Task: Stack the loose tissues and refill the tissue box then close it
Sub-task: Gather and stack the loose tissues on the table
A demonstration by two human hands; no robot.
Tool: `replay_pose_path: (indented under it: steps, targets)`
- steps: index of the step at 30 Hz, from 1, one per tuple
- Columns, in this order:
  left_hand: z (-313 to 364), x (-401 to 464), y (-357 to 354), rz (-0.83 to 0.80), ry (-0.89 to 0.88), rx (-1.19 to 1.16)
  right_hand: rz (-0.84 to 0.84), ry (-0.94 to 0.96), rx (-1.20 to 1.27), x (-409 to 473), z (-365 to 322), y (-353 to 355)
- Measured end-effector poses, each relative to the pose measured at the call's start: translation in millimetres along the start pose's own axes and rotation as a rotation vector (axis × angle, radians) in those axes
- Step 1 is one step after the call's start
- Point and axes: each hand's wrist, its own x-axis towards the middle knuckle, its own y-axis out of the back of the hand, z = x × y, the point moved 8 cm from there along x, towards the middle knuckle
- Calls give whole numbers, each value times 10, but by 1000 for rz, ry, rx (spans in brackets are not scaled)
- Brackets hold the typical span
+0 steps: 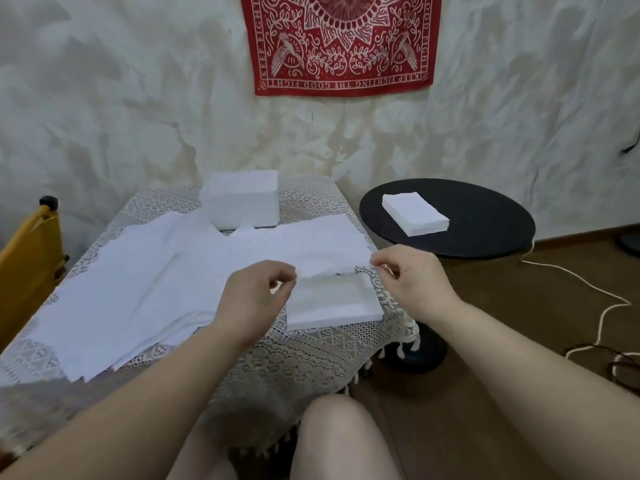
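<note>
We held one tissue stretched between both hands above the desk. Our left hand pinched its near left edge between thumb and curled fingers. Our right hand had its fingers curled at the tissue's right corner; the pinch itself was hidden behind the knuckles, so we could not confirm contact there. The tissue's far edge blended into the white sheets behind it and was hard to trace.

Just below the held tissue, a small stack of folded tissues lay on the lace cloth near the desk's right edge. Its far edge was covered by the held tissue.

Loose tissues lay spread and overlapping across the left and middle of the desk; single sheets could not be counted. The box stood at the far edge of the desk, touching the loose sheets. Whether it was open could not be made out, as its surface was overexposed.

A second stack rested on a round black table to the right, well apart from the desk. A red wall cloth was cut off at the top edge. A yellow chair was cut off at the left.
</note>
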Motion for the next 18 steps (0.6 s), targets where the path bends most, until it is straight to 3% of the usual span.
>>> replay_pose_path:
  steps: [3, 8, 18]
  targets:
    - [-205, -244, -200, -74, 20, 61, -66, 53, -34, -214, 72, -231]
    - [-133, -307, -227, -47, -102, 135, -57, 88, -59, -327, 53, -268]
    - [-194, -363, -265, -90, -63, 132, -65, 132, -66, -447, 135, -342]
